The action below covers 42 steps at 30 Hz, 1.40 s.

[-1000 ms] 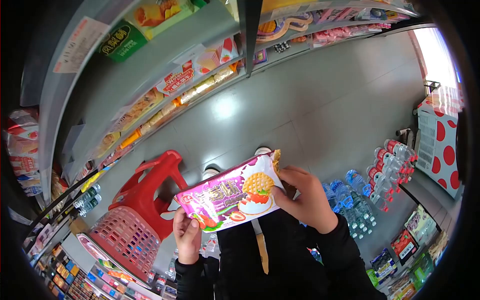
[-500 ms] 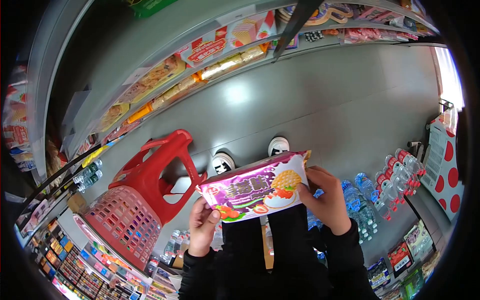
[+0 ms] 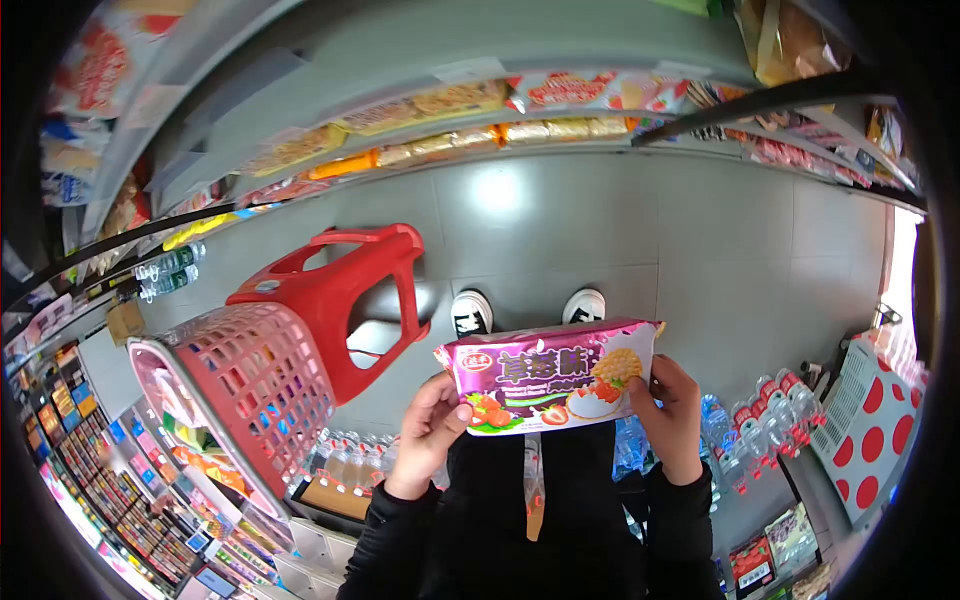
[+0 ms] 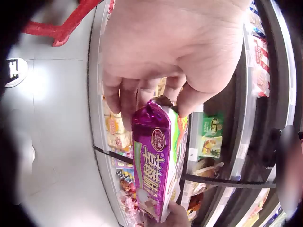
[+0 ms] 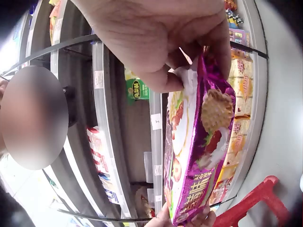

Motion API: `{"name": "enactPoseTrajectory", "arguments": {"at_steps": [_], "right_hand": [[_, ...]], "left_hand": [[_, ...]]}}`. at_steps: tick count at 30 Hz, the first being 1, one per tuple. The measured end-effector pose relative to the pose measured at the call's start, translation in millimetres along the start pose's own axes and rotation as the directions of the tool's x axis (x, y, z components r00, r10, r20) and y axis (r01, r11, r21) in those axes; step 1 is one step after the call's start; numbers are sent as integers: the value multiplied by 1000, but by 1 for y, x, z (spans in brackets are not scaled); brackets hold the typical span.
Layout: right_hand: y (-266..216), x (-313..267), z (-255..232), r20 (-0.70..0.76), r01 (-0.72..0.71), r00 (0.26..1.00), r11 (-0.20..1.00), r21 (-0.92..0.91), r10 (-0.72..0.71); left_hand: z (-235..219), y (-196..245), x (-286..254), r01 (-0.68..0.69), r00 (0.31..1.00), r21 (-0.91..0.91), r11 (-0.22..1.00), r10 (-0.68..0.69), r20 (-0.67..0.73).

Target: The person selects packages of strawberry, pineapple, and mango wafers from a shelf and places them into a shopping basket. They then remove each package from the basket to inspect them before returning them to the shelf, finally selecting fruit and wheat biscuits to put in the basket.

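A purple and white snack packet [image 3: 545,380] with strawberry and biscuit pictures is held level in front of the body. The left hand [image 3: 428,435] pinches its left end, thumb on the front face. At the right end the right hand [image 3: 668,418] grips the packet, thumb in front. In the left wrist view the fingers and thumb of the left hand [image 4: 170,52] close on one crimped end of the packet [image 4: 154,156]. The right wrist view shows the right hand [image 5: 165,38] pinching the other end of the packet [image 5: 196,142].
A red stool [image 3: 340,300] stands on the floor at the left beside a pink basket [image 3: 240,375]. Stocked shelves [image 3: 480,90] run along the top. Bottles [image 3: 755,430] stand at the right near a white box with red dots [image 3: 865,435]. Two shoes [image 3: 471,312] show below the packet.
The head view has turned, so the shelves lie more level across the top. The packet appears further right and nearly level, still held at both ends.
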State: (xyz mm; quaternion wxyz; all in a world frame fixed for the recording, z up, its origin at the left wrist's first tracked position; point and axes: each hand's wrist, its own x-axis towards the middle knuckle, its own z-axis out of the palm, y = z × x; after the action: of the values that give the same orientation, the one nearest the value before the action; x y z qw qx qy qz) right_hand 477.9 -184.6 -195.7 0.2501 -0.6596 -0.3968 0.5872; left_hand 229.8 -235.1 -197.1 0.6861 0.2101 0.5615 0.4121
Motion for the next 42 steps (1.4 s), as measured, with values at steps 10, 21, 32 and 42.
{"name": "enactPoseTrajectory", "arguments": {"at_steps": [10,21,32,42], "right_hand": [[-66,-33,37,23,1,1000,995,95,-3],[-141,-77,67,-7,167,986,980,104,-167],[-170,-95,96,3,121,993,990,68,-121],[-165,-98,106,-58,100,994,985,138,-93]], "left_hand": [[-21,84,-39,-107,992,44,993,104,77],[-41,147,-94,-232,963,52,971,222,153],[-63,185,-111,-254,961,99,962,240,134],[-77,197,-109,-357,934,360,862,326,146]]}}
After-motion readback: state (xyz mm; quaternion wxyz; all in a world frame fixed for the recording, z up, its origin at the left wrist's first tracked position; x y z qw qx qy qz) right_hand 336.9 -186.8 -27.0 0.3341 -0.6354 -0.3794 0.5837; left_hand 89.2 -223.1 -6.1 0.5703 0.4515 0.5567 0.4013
